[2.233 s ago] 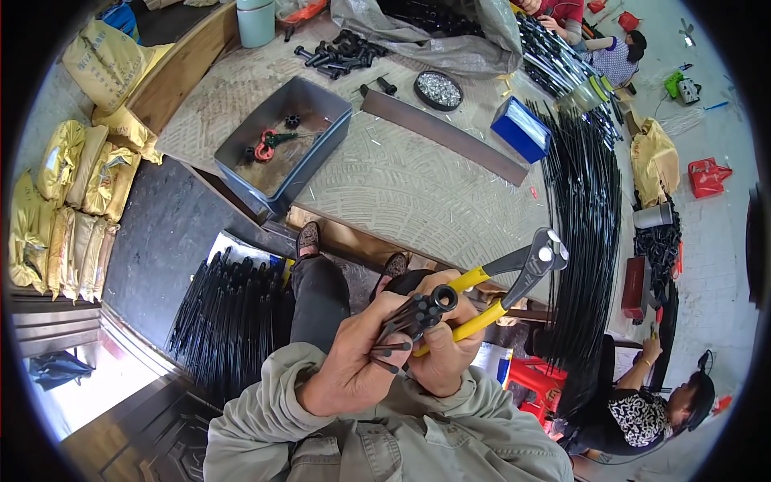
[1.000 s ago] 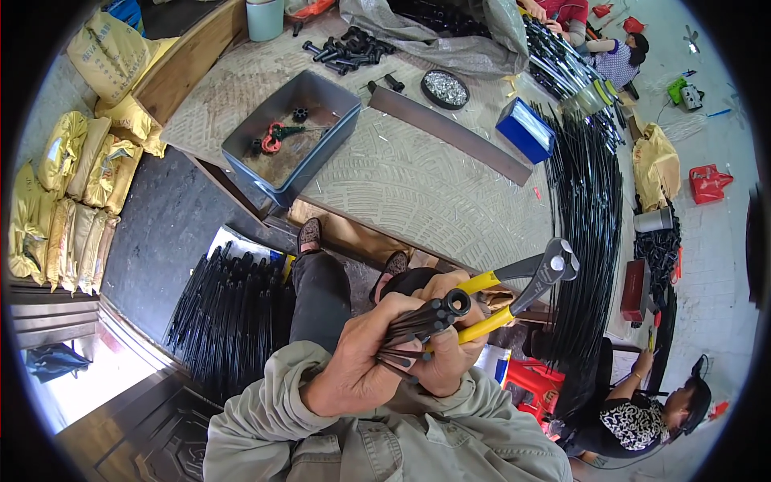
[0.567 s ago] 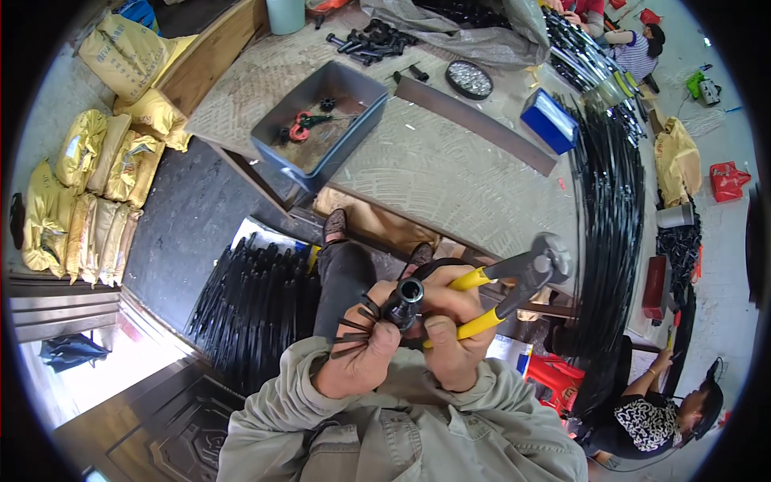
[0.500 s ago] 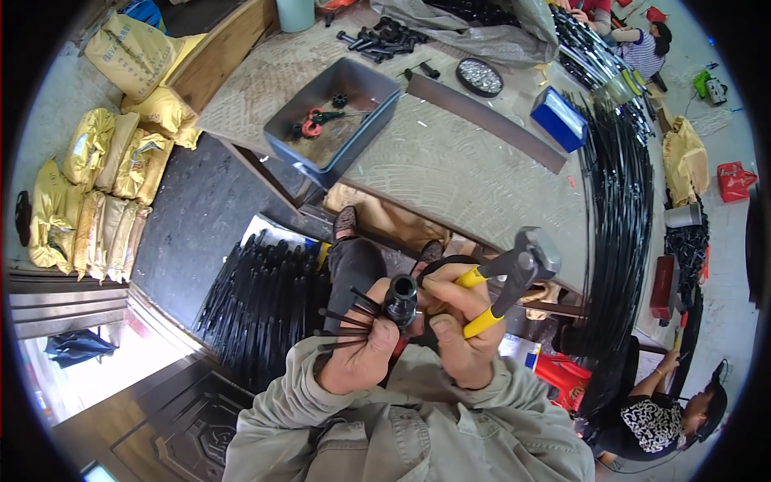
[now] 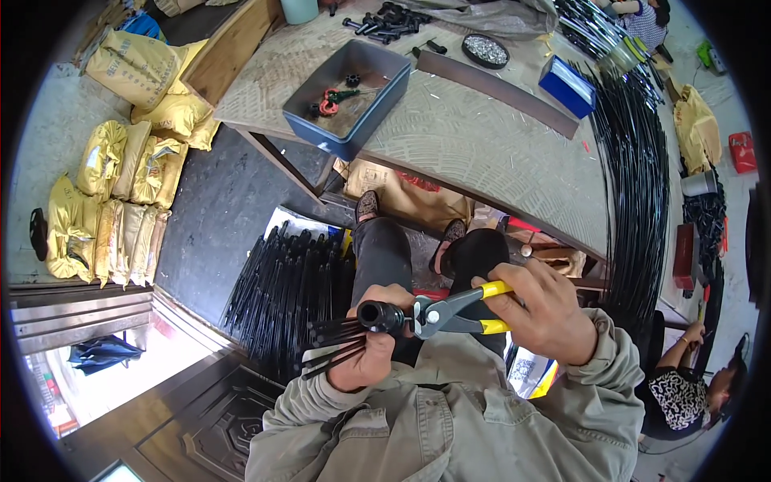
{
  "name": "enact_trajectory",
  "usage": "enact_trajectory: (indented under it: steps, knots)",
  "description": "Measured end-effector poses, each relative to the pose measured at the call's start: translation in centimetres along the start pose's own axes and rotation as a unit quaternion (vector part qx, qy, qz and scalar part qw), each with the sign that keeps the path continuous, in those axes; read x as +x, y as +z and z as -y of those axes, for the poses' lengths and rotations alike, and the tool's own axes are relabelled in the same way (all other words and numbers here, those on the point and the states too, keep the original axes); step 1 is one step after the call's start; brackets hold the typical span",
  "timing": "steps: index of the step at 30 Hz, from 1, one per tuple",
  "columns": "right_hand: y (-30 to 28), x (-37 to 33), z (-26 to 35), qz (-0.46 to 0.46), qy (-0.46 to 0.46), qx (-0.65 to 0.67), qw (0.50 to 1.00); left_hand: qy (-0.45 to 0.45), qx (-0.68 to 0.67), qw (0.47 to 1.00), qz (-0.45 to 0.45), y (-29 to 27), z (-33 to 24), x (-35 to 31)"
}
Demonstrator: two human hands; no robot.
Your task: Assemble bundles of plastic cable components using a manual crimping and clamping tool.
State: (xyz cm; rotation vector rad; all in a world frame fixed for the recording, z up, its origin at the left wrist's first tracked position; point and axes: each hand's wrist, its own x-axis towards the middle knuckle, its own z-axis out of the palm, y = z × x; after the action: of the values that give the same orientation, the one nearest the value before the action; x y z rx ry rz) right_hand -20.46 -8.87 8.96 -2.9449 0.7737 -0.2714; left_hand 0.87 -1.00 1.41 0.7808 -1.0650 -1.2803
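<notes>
My left hand (image 5: 368, 360) is closed around a black tubular fitting (image 5: 377, 316), its round open end facing up. Several thin black rods (image 5: 331, 344) stick out leftward from the same grip. Yellow-handled pincers (image 5: 458, 312) are gripped in my right hand (image 5: 548, 313), fingers wrapped around the handles. Their metal jaws meet the right side of the fitting, beside my left fingers. Whether the jaws bite on a thin piece there is too small to tell.
A grey-blue bin (image 5: 345, 100) with red-handled scissors (image 5: 329, 104) stands on the worktable (image 5: 490, 169). Bundled black rods (image 5: 281, 297) lie low on my left. More long black rods (image 5: 634, 193) hang over the table's right side. A co-worker (image 5: 683, 394) sits at lower right.
My right hand has turned the pincers so their jaws point left at the fitting, after pointing up and away. The left hand with the fitting has moved slightly left and down.
</notes>
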Motion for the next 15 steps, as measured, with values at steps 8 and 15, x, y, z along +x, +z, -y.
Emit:
enact_trajectory:
  steps: [8, 15]
  knots:
    - [-2.1, 0.7, 0.8, -0.035, -0.004, -0.164, 0.986, -0.018, 0.076, 0.997, -0.029, 1.2, -1.0, 0.2]
    - [-3.4, 0.4, 0.1, -0.008, -0.042, -0.230, 0.972, -0.029, 0.184, 0.981, -0.045, 1.8, -1.2, -0.3]
